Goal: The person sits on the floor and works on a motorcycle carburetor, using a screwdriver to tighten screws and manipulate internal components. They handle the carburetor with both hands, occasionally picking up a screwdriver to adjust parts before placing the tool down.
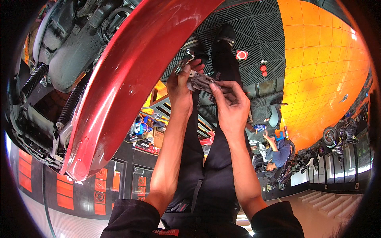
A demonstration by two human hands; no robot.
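Together, left hand (180, 90) and right hand (235, 106), fingers (235, 89) of both pinching a grey metal part (203, 82), a glossy red panel (115, 85) at left

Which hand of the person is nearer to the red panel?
Left: the left hand is beside the edge of the red panel; the right hand is farther right, holding the metal part.

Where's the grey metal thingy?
In the head view, the grey metal part is just above centre, between the left hand and right hand, right of the red panel.
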